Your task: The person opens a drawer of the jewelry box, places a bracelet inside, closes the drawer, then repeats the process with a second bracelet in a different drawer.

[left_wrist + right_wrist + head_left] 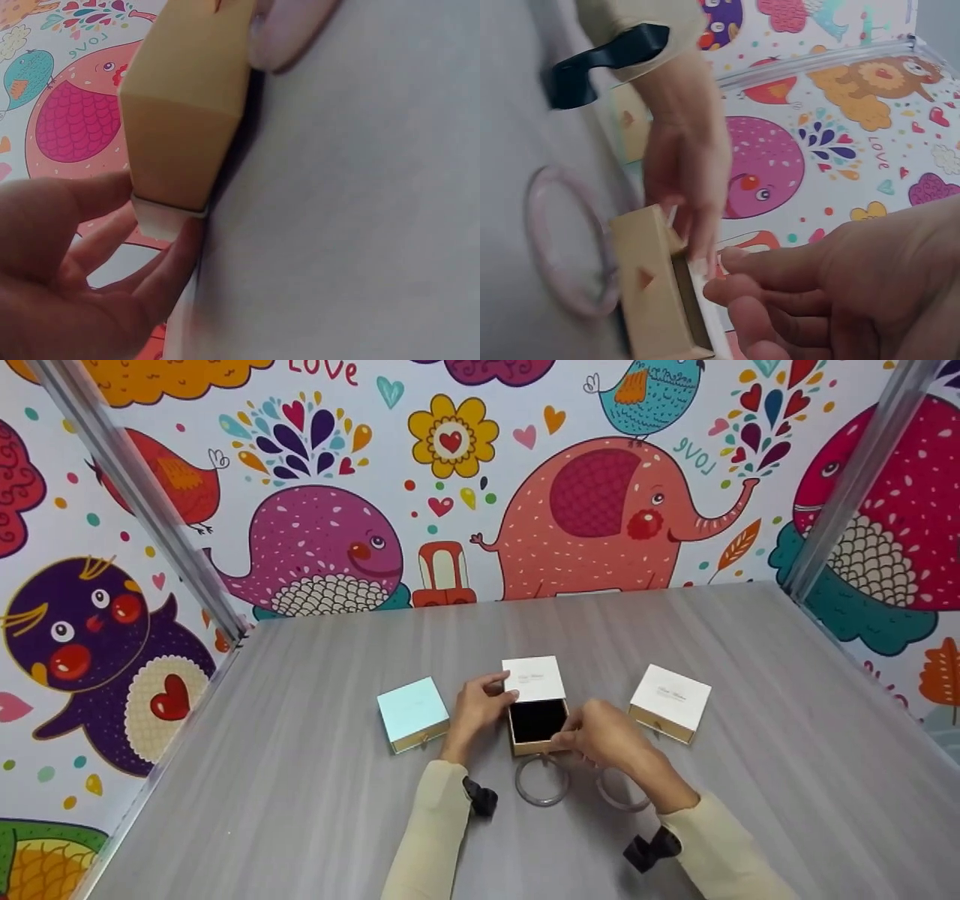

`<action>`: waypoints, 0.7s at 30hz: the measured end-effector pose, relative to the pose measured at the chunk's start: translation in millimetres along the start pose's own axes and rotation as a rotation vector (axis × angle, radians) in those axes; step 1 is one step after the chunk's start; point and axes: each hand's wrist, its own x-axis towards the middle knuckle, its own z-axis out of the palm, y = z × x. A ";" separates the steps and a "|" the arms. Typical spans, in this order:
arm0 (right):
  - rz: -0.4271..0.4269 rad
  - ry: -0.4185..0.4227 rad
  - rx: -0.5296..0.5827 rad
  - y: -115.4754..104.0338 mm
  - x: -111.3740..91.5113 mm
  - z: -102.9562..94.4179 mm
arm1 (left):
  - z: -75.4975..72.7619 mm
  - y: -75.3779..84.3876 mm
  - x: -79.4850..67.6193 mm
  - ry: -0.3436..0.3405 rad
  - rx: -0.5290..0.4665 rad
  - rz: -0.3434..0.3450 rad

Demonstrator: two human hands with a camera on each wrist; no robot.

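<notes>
In the head view a small white drawer box [534, 678] stands mid-table, its gold-sided drawer [538, 746] pulled out toward me, showing a black lining. My left hand [480, 705] grips the white sleeve at its left side; the left wrist view shows the fingers [187, 247] on the white end beyond the tan drawer. My right hand [600, 731] is by the drawer's right front corner. Its fingers [754, 319] bend loosely beside the drawer's edge in the right wrist view. A greyish bangle [541, 804] lies just before the drawer, a pinkish bangle [626, 806] under the right wrist.
A light blue drawer box [412, 711] sits to the left, and another white drawer box [671, 694] to the right, both with drawers pushed in. Behind the grey table [315, 795] rises a wall printed with cartoon animals. Metal posts [150, 502] stand at the corners.
</notes>
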 end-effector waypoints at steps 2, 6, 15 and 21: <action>-0.017 0.036 -0.038 4.1 -1.1 4.5 | -1.0 -0.7 0.0 0.000 -0.002 -0.004; -0.027 0.101 -0.073 12.2 -2.6 12.4 | -1.0 -1.4 0.5 -0.005 0.005 0.013; -0.043 0.153 -0.092 15.8 -5.0 29.7 | -2.3 0.1 1.3 -0.004 0.013 0.027; -0.043 0.171 -0.129 19.8 -5.1 38.8 | -0.8 -1.4 0.0 -0.008 0.015 0.042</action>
